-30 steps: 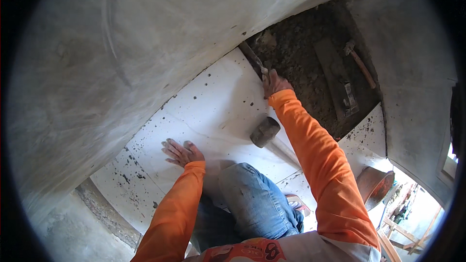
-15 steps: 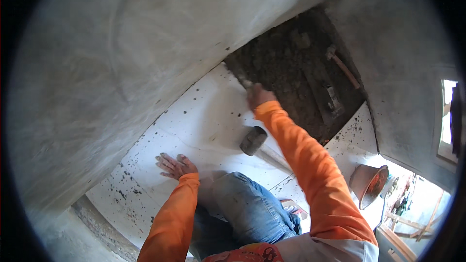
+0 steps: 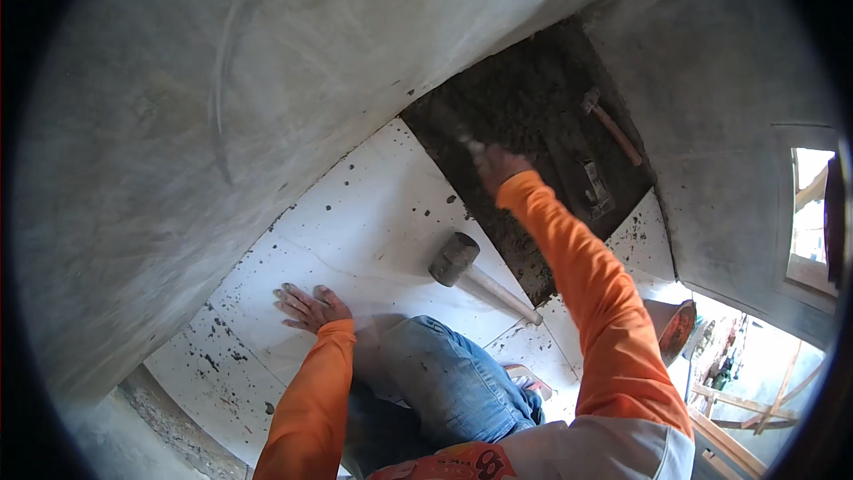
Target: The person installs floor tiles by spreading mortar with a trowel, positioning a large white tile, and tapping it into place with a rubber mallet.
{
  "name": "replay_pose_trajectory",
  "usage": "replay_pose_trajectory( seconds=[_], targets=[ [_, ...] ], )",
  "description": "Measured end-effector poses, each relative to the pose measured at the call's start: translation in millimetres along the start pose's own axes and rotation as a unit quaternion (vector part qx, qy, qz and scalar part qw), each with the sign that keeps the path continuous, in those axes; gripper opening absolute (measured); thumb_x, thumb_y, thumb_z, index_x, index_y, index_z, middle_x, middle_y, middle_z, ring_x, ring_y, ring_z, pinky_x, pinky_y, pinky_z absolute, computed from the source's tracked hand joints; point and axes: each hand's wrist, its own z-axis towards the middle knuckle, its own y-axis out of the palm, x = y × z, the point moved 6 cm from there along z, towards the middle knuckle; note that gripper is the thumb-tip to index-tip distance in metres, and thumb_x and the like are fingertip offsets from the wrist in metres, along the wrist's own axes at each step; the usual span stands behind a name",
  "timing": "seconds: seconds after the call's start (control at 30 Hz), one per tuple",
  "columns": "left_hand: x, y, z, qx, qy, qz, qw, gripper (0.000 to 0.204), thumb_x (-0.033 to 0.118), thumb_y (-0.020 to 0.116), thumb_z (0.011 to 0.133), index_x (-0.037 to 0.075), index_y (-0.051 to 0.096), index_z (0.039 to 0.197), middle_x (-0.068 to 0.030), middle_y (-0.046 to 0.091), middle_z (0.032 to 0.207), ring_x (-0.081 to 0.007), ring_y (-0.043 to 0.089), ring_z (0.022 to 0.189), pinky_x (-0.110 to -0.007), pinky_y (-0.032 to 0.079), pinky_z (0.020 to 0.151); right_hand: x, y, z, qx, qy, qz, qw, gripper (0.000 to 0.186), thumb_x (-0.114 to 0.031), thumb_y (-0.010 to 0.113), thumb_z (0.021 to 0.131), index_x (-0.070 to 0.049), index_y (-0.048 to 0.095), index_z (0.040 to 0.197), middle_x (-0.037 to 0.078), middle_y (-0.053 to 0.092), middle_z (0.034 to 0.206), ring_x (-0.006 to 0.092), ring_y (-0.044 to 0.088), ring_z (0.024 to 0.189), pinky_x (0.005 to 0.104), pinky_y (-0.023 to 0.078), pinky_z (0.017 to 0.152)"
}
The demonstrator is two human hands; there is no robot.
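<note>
My left hand [image 3: 313, 307] lies flat on the white tile [image 3: 355, 240], fingers spread and holding nothing. Closed around a light-coloured hand tool, apparently a trowel, my right hand [image 3: 502, 167] is over the dark mortar bed [image 3: 533, 80], just beyond the tile edge. Motion blurs the trowel [image 3: 474, 144], so its blade is hard to make out. A mallet [image 3: 455, 258] with a black head and pale handle rests on the tile between my arms, its handle end near the mortar's edge.
A hammer [image 3: 615, 130] with a wooden handle and a flat metal tool [image 3: 598, 189] lie on the mortar at right. A bucket [image 3: 673, 329] stands beyond my right arm. Concrete walls [image 3: 222, 107] close in the left and right. Mortar crumbs dot the tiles.
My right hand has moved from the tile edge to the right, over the mortar, with the trowel. My left hand stays flat on the tile. The view has shifted slightly.
</note>
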Motion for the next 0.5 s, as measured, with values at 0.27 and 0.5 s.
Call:
replay_pose_trajectory(
  seconds=[0.27, 0.5],
  targets=[
    [7.2, 0.8, -3.7, 0.021, 0.014, -0.04, 0.999, 0.065, 0.038, 0.039, 0.088, 0.008, 0.019, 0.142, -0.0083, 0.011, 0.15, -0.0303, 0.005, 0.138, -0.055, 0.005, 0.107, -41.3, 27.7, -3.5, -0.016, 0.071, 0.14, 0.987, 0.04, -0.037, 0.044, 0.087, -0.005, 0.05, 0.109, 0.025, 0.062, 0.088, 0.041, 0.06, 0.087, 0.0468, 0.049, 0.076],
    [5.6, -1.7, -5.0, 0.014, 0.004, -0.029, 0.999, 0.066, 0.04, 0.038, 0.088, 0.01, 0.017, 0.143, -0.0072, 0.011, 0.15, -0.0282, 0.005, 0.139, -0.054, 0.004, 0.107, -64.1, 21.0, -22.4, -0.046, 0.113, 0.155, 0.98, 0.036, -0.032, 0.043, 0.087, -0.003, 0.047, 0.109, 0.027, 0.061, 0.094, 0.0423, 0.059, 0.091, 0.0476, 0.048, 0.08]
  ],
)
